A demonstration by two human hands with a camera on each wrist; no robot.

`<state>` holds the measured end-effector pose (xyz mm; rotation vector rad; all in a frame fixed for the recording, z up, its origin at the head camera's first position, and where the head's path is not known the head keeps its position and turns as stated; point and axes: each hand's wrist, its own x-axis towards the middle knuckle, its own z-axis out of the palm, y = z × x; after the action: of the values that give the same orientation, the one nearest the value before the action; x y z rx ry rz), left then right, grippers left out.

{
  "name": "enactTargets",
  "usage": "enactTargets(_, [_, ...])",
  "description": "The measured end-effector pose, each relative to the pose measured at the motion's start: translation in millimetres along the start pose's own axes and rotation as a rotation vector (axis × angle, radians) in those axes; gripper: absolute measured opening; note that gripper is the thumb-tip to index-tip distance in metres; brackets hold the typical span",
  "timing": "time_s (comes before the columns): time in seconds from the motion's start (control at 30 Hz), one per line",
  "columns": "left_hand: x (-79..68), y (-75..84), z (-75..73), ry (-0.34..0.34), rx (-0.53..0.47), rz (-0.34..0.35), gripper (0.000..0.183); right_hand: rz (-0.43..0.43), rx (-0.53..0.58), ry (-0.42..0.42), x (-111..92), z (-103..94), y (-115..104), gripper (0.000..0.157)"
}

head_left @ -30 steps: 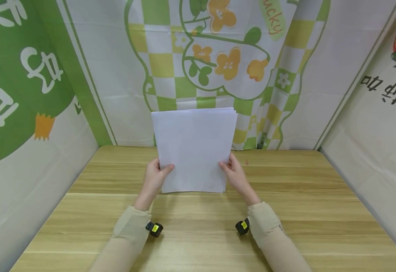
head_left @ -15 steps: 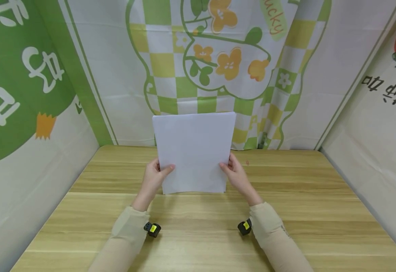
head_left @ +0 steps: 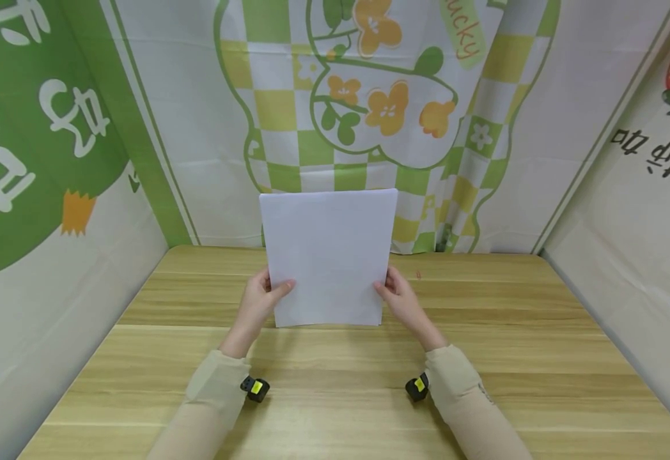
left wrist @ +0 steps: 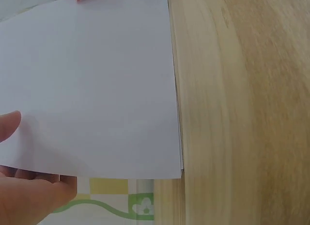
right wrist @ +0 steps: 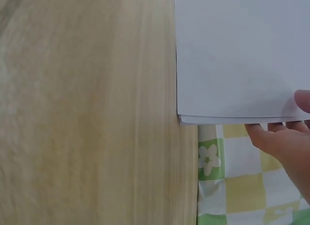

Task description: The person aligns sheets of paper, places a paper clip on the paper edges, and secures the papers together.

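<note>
A stack of white paper sheets (head_left: 329, 249) stands nearly upright over the middle of the table, its lower edge close to the tabletop. My left hand (head_left: 259, 300) grips the left edge, thumb on the front face and fingers behind. On the opposite edge my right hand (head_left: 403, 301) pinches the sheets the same way. In the right wrist view the paper stack (right wrist: 237, 55) shows one sheet jutting slightly past another at the corner. The left wrist view has the left thumb lying on the paper (left wrist: 97, 89), the other fingers curled beneath its edge.
The wooden table (head_left: 335, 396) spreads out around both arms. Behind it hangs a green and yellow checked curtain (head_left: 277, 108), with printed fabric walls (head_left: 197, 160) at the sides. A small red mark (head_left: 418, 275) lies on the tabletop right of the paper.
The stack's top edge has come down slightly, and the sheets that stuck out at the upper right are now more even. Both forearms have spread slightly outward; each hand still holds its edge.
</note>
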<state>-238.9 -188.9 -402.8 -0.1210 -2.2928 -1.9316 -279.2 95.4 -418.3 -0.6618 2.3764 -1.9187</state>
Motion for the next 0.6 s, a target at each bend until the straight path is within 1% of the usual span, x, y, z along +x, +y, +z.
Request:
enactTargets(0.13, [-0.8,1.3,3.5,0.002,-0.008,-0.001,0.040,0.030,-0.003,-0.003,0,1.7,2,0.052])
enactTargets(0.4, [0.3,1.3,7.7,0.039,-0.023,-0.029,0.040,0.028,0.000,0.006,1,6.5,4,0.049])
enactTargets(0.6, [0.8,0.9,12.0,0.054,-0.014,-0.014,0.039,0.035,-0.027,0.041,1,10.1,4,0.049])
